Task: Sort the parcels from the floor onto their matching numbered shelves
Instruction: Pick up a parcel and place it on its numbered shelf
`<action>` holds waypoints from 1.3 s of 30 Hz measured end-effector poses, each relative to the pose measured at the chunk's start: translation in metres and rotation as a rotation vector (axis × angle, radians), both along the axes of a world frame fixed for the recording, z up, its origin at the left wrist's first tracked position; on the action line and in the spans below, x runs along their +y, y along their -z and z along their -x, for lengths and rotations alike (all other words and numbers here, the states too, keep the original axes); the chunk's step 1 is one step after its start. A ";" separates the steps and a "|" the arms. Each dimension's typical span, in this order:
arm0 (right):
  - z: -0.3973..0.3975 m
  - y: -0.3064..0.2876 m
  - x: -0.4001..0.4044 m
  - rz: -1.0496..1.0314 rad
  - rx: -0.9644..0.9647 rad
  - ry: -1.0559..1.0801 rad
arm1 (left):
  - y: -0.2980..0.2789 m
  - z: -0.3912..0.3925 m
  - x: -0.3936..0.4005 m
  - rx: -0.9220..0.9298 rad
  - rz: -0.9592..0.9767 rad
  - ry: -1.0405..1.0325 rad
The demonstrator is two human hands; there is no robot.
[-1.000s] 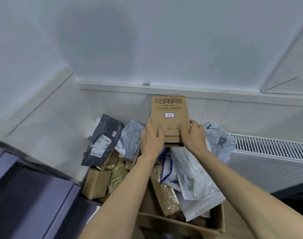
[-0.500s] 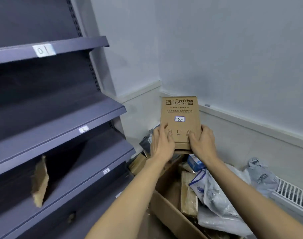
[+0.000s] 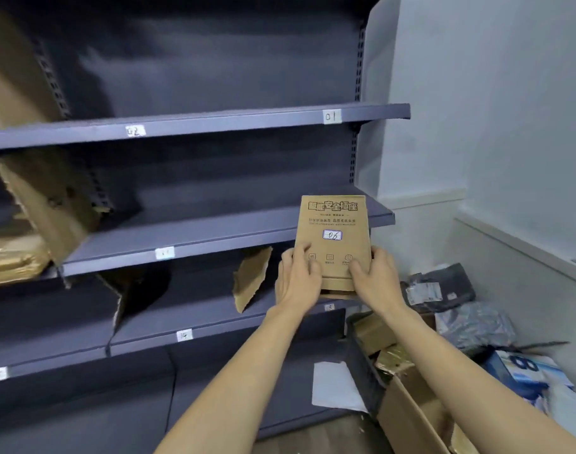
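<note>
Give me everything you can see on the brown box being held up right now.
The brown box is a flat, tall carton of plain kraft cardboard, held upright with its face to the camera, in front of the shelving's right end. Dark printed characters run across its top, small icons sit lower down, and a white label handwritten "06" sits mid-face. A second cardboard edge peeks out below it. The left hand and right hand grip its lower corners, thumbs on the front.

Dark shelves [image 3: 195, 126], numbered labels [image 3: 332, 116]; torn cardboard [image 3: 250, 278] on lower shelf.
</note>
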State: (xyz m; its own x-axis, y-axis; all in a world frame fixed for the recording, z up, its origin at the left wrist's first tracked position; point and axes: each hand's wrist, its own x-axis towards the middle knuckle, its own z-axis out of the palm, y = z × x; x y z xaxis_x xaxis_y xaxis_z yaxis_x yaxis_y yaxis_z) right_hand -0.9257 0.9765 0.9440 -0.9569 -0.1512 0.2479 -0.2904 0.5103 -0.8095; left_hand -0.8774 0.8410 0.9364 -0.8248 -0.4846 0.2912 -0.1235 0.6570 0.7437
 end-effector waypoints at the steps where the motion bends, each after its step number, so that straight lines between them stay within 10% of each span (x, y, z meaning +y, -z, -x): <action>1: -0.007 -0.001 -0.014 -0.007 0.000 -0.028 | -0.001 -0.011 -0.014 -0.012 0.002 -0.022; 39: -0.346 -0.014 -0.453 -0.062 -0.003 -0.658 | -0.011 -0.425 -0.400 0.030 -0.032 -0.614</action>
